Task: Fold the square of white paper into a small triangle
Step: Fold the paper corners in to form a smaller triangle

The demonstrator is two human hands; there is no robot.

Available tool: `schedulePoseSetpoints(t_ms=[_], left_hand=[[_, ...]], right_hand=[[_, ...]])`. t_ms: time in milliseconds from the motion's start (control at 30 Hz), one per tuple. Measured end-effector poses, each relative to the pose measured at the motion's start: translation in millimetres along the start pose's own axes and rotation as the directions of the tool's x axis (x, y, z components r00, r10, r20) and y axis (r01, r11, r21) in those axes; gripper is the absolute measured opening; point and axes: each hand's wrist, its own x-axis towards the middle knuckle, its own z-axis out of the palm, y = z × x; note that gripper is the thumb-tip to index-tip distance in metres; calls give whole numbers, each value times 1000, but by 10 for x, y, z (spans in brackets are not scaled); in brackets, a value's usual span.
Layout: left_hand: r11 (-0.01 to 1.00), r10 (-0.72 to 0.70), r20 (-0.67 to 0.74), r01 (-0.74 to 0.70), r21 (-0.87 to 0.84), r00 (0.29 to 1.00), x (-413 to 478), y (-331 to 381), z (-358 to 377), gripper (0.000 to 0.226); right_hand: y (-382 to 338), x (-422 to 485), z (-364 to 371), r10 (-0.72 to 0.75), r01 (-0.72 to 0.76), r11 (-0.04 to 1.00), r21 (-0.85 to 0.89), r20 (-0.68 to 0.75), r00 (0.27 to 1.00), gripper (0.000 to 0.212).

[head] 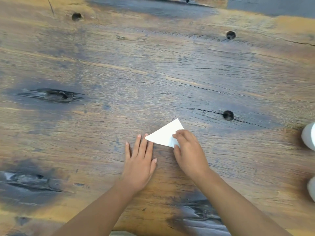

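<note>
The white paper (pixel 165 134) lies on the wooden table (pixel 153 74) as a small folded triangle, one tip pointing left and one pointing away from me. My right hand (pixel 188 150) rests on its right corner, fingers curled over the paper and thumb at its near edge. My left hand (pixel 139 160) lies flat on the table with fingers spread, its fingertips just touching the triangle's left tip. The right corner of the paper is hidden under my right fingers.
Two white rounded objects (pixel 309 136) (pixel 312 189) stand at the right edge of the view, partly cut off. The table has dark knots, cracks and small holes (pixel 228 115).
</note>
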Motion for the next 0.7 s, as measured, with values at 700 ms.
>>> schedulePoseSetpoints(t_ms=[700], left_hand=[[947,314,-99,-319,-37,944,562,141,-111,68]], right_hand=[[425,-164,34,-169,175,952,-252,45,985,60]])
